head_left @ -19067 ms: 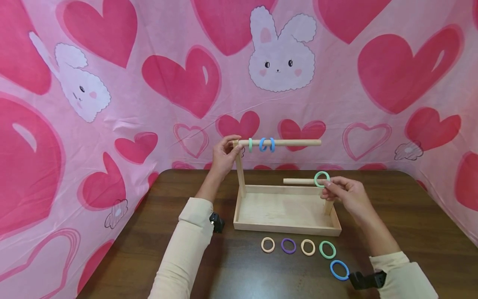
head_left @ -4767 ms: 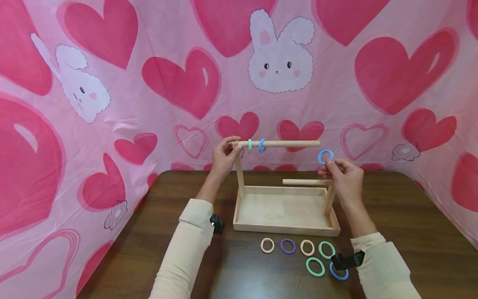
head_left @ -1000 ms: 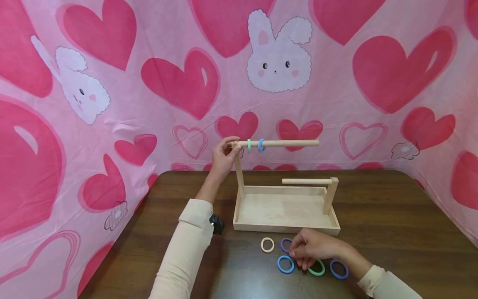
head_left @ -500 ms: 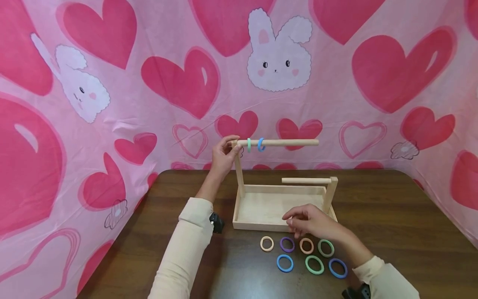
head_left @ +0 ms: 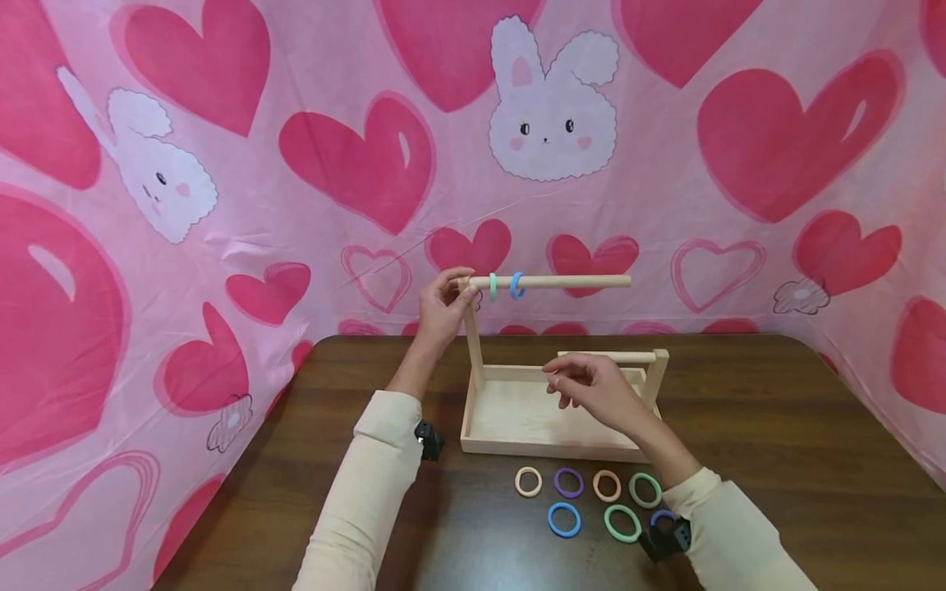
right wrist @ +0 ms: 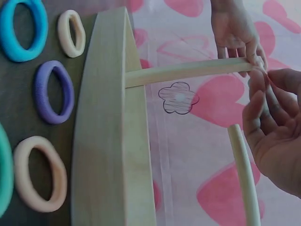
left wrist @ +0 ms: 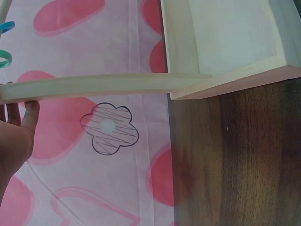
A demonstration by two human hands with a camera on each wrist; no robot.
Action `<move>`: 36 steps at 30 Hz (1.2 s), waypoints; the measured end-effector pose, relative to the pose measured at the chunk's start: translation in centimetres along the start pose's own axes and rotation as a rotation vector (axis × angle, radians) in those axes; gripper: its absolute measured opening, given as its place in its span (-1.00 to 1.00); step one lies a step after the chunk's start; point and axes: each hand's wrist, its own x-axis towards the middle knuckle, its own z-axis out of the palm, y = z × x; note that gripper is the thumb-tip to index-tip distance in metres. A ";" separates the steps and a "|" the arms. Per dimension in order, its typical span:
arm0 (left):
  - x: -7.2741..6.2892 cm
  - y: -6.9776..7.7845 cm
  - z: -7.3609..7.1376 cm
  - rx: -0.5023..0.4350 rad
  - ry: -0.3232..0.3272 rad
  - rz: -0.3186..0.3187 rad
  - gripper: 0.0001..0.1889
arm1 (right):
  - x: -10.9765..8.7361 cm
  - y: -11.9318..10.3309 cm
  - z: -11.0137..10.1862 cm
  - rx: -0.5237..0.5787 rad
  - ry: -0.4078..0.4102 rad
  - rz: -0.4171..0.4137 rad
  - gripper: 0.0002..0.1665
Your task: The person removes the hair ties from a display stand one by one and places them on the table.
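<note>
My left hand [head_left: 441, 312] grips the top of the left post [head_left: 474, 345] of a wooden stand, thumb in front. From that post a long upper bar [head_left: 576, 281] runs right, carrying a green ring [head_left: 493, 286] and a blue ring [head_left: 516, 286]. My right hand [head_left: 597, 390] hovers over the stand's tray [head_left: 510, 447], fingers loosely bent with nothing visible between them. It partly covers the shorter lower bar [head_left: 636, 358], which has no ring showing on it. In the left wrist view, fingers [left wrist: 31, 117] press against the post.
On the table before the tray lie a beige ring [head_left: 528, 482], a purple ring [head_left: 568, 483], a peach ring [head_left: 607, 486], two green rings [head_left: 622, 523], and a blue ring [head_left: 564, 520]. Another blue ring [head_left: 663, 515] is mostly hidden by the right wrist camera [head_left: 665, 538].
One blue ring has gone from the upper bar to the table; a green one held earlier lies there too. My right hand has risen from the rings to above the tray. The left hand stays put.
</note>
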 end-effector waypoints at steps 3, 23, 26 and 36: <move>0.0 -0.1 0.0 0.005 0.001 0.001 -0.72 | 0.9 -0.4 0.1 -0.008 0.071 -0.005 -0.79; -0.1 -0.1 -0.2 -0.008 0.004 -0.001 -0.73 | 7.6 -0.3 3.4 0.082 0.575 -0.149 -0.82; 0.0 -0.1 -0.2 -0.008 0.000 0.002 -0.73 | 8.3 -0.3 3.9 0.066 0.620 -0.168 -0.79; 0.0 -0.1 0.0 0.000 -0.001 0.030 -0.73 | 9.8 -0.2 4.8 0.041 0.663 -0.200 -0.69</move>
